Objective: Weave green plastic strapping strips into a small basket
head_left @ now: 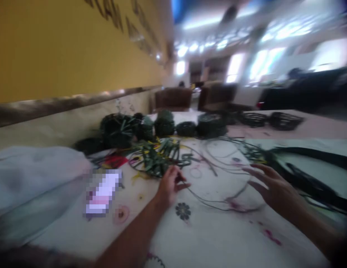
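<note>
Clock positions are taken from the midpoint between the hands.

Work surface: a pale, flower-patterned table (212, 238). A white bag (36, 175) lies at 9 o'clock. A wide dark band (315, 152), looped, lies at 3 o'clock, just beyond the right hand (267, 182). Dark woven pieces (164, 124) form a row from 10 to 1 o'clock. A pile of cut green strips (159, 152) sits at 10 o'clock, near the left hand (172, 182). Smallest item: a thin strand (226, 201), curving at 6 o'clock between the hands.

Grip, left: thumb and fingers drawn together, apparently pinching the strand near its end. Grip, right: fingers spread, beside the strands; motion blur prevents confirming contact.

Caution: the strand appears to be held at one end only. A loose pinch could let it spring back, since it looks stiff enough to keep its curve. Other slack loops (222, 155) lie at 12 o'clock; pulling across them could cause a tangle. A wide sweep of the right hand could catch the band and drag it across the table.
</note>
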`<move>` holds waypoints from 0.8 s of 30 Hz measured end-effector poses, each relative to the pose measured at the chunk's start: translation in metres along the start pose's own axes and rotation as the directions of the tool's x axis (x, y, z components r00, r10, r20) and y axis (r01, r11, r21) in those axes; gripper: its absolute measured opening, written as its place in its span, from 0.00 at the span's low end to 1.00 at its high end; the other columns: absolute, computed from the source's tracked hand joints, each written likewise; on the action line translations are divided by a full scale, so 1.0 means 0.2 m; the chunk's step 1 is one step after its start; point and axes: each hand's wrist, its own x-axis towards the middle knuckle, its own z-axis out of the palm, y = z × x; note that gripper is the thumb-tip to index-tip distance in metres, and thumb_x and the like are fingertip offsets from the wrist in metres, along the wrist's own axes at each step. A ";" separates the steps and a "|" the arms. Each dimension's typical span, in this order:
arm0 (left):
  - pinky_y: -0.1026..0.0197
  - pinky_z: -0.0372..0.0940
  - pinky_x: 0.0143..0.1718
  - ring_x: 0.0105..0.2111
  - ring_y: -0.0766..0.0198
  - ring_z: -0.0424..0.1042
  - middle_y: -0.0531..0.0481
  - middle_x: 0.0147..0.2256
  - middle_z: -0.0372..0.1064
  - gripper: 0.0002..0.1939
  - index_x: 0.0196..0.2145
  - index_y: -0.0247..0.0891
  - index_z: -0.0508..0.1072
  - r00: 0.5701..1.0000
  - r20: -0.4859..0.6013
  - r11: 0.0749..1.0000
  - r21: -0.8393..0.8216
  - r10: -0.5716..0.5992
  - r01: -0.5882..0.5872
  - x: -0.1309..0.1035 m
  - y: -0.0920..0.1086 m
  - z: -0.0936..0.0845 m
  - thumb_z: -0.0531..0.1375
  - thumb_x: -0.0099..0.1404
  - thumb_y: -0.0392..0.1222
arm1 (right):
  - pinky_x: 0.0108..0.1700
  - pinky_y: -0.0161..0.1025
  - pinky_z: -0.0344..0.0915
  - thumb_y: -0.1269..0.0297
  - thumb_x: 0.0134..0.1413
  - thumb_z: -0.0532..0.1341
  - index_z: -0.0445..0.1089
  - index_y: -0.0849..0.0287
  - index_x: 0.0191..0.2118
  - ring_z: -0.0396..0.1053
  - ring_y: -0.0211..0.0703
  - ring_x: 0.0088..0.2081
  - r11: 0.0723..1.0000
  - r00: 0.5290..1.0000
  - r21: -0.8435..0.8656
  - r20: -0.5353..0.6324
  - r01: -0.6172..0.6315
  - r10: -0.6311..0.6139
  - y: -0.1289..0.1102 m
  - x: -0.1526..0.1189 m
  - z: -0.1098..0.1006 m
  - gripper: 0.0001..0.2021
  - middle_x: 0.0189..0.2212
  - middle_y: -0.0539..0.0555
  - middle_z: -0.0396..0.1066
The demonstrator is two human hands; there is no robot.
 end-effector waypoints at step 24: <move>0.70 0.65 0.24 0.24 0.72 0.62 0.55 0.27 0.63 0.22 0.26 0.36 0.66 0.993 -0.013 0.963 0.244 0.121 -0.114 -0.01 -0.04 0.03 0.68 0.50 0.56 | 0.31 0.38 0.58 0.59 0.56 0.58 0.78 0.66 0.43 0.72 0.48 0.31 0.871 0.893 -0.270 0.078 -0.410 0.444 0.59 -0.05 -0.38 0.17 0.30 0.63 0.75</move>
